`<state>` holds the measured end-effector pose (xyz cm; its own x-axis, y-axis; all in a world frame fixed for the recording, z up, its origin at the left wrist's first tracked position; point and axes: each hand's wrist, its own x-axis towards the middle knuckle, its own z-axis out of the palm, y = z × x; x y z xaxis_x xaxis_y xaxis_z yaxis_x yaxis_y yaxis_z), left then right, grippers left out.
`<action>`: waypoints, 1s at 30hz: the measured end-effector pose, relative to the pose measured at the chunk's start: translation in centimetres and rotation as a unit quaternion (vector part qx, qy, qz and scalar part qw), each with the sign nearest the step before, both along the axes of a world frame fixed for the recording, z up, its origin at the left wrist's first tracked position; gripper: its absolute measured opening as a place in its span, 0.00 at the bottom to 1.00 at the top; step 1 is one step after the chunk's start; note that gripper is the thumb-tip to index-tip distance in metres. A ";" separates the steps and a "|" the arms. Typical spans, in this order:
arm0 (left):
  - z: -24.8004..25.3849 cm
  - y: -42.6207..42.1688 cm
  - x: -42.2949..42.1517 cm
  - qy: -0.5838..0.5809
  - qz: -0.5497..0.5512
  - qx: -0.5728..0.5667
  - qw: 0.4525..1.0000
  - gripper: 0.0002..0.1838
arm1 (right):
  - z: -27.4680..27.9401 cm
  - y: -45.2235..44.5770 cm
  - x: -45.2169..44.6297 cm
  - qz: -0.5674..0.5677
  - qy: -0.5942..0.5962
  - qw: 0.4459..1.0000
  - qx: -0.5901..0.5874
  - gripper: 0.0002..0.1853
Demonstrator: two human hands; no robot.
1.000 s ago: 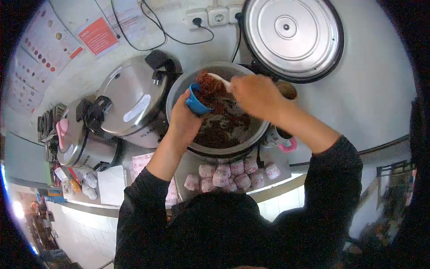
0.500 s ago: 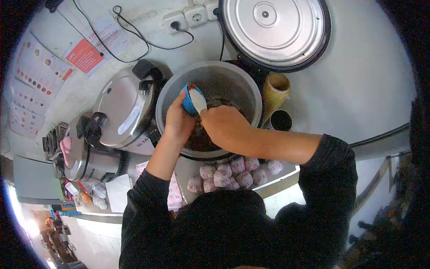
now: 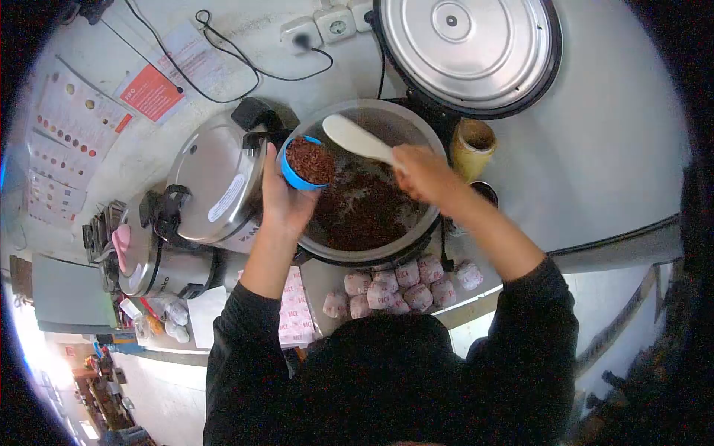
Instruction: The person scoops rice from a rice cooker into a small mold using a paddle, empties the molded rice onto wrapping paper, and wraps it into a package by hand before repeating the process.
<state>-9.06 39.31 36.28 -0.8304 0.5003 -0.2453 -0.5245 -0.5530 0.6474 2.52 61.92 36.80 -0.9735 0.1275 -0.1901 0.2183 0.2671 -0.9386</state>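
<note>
My left hand (image 3: 288, 202) is wrapped round a small blue cup (image 3: 297, 177), which is full of reddish-brown rice (image 3: 311, 160). The cup is held over the left side of an open round cooker pot (image 3: 413, 119). Dark rice (image 3: 361, 215) lies spread over the bottom of that pot. Closed round the handle of a white paddle (image 3: 357, 139) is my right hand (image 3: 425, 177), above the pot's right side. The paddle's blade points up and left, a little apart from the cup, with no clump of rice on it.
Two closed steel cookers (image 3: 204, 175) stand on the left. Several paper-wrapped balls (image 3: 381, 295) line the counter's front edge beside printed wrapping paper (image 3: 297, 312). A round metal lid (image 3: 465, 52) is at the back, and a yellowish cylinder (image 3: 474, 149) stands right of the pot.
The paddle has come off the cup and moved right and up with my right hand. The cup's filled top now faces the camera, and my left hand has shifted slightly left.
</note>
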 end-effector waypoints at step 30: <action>-2.4 0.4 -0.1 0.026 0.115 -0.074 0.990 0.23 | -0.6 -1.8 4.3 -0.031 0.096 0.985 0.142 0.34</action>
